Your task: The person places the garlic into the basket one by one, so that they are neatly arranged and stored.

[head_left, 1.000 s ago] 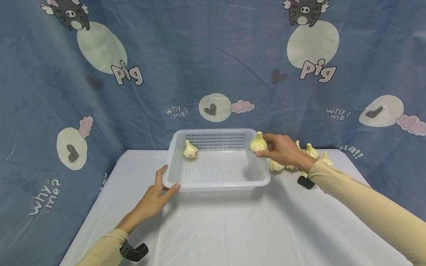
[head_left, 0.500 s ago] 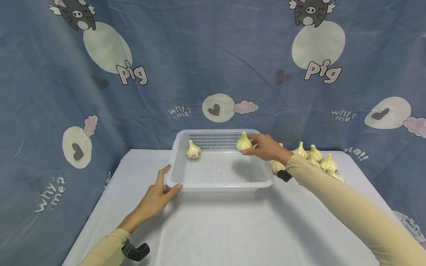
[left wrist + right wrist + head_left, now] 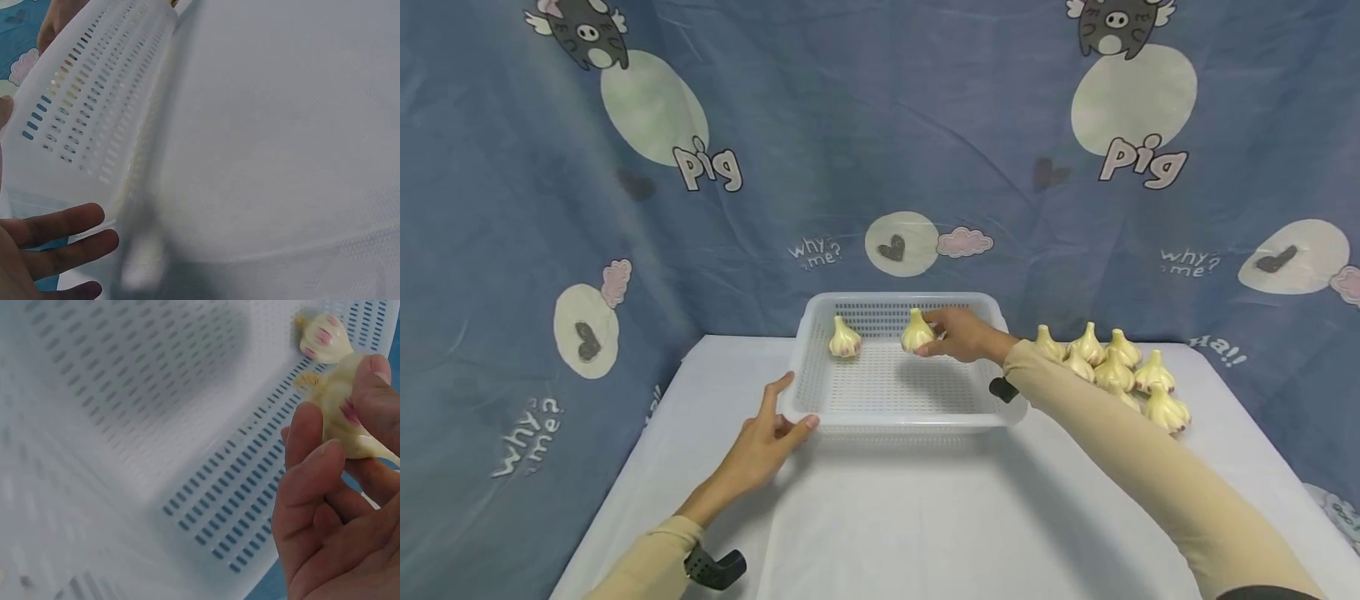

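Note:
A white slotted plastic basket stands on the table, tipped nowhere in the head view. My left hand rests at its near left corner, thumb along the front rim and index finger on the left side. Straight, spread fingers of that hand show beside the basket wall in the left wrist view. Over the basket's back half, my right hand pinches a garlic bulb between thumb and fingers, its stem pointing up. Left of it, another garlic bulb sits inside the basket, near the back left.
Several more garlic bulbs lie grouped on the white tablecloth, right of the basket and behind my right sleeve. A blue patterned curtain hangs right behind the table and along its left side.
My right hand has carried the garlic bulb leftward from the basket's right rim to over its middle. The left hand keeps its place at the corner. The head view has shifted slightly.

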A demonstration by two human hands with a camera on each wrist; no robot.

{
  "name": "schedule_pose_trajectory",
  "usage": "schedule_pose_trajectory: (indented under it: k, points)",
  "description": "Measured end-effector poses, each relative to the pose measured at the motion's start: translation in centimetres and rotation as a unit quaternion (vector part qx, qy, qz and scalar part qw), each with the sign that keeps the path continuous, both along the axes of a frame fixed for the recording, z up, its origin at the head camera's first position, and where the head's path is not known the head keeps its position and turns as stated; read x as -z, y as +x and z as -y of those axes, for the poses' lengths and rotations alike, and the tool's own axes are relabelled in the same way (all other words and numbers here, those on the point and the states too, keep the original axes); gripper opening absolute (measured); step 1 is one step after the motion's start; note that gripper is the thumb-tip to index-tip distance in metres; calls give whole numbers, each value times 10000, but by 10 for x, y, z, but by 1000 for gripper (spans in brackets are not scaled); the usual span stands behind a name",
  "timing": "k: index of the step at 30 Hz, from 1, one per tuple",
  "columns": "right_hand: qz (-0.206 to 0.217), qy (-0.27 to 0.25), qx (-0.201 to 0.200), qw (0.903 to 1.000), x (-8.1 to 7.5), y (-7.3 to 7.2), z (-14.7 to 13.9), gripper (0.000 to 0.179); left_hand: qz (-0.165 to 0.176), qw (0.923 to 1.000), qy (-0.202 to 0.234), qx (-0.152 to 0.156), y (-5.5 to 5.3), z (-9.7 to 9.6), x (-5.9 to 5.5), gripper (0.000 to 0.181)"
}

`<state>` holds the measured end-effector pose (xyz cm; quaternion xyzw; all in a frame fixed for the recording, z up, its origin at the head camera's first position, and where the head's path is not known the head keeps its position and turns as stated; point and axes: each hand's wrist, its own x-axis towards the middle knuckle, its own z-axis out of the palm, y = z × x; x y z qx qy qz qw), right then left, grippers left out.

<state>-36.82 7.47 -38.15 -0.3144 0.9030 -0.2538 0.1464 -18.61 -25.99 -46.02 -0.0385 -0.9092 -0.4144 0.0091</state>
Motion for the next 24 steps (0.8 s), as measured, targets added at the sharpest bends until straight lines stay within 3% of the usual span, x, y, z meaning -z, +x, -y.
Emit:
schedule_pose_trajectory:
  k: [7, 12, 24]
  points:
    - [14, -24, 19, 10000, 11, -9, 16, 45, -61, 10000, 64, 28, 0, -1, 4, 82]
    - [-223, 97, 78, 9997, 18, -17, 20, 54, -46, 9999, 90, 78, 0, 0, 2, 83]
    - [-334, 177, 124, 9992, 47, -25, 35, 51, 10, 9999, 102, 106, 2, 2, 5, 82]
